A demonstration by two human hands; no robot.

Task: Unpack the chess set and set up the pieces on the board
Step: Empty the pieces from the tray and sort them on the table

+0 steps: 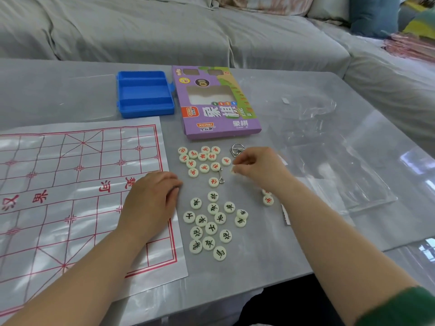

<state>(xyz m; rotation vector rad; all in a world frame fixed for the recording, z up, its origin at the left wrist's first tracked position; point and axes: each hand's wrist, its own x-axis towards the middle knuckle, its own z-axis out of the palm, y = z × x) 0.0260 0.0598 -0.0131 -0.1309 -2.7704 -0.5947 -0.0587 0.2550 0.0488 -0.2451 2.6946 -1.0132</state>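
Observation:
A glossy paper board (70, 184) with red grid lines lies flat on the left of the table, with no pieces on it. To its right, several cream discs with red characters (202, 161) form a far cluster and several with black characters (211, 227) form a near cluster. My left hand (150, 198) rests palm down on the board's right edge, fingers curled, holding nothing visible. My right hand (256, 168) pinches a cream piece (234, 171) at its fingertips beside the red cluster. Two more red pieces (267, 198) lie by my right wrist.
An open blue plastic case (144, 94) and the purple chess box (216, 102) sit at the back of the table. A metal key ring (236, 149) and clip (221, 177) lie among the pieces. Crumpled clear plastic wrap (317, 128) lies right. A grey sofa stands behind.

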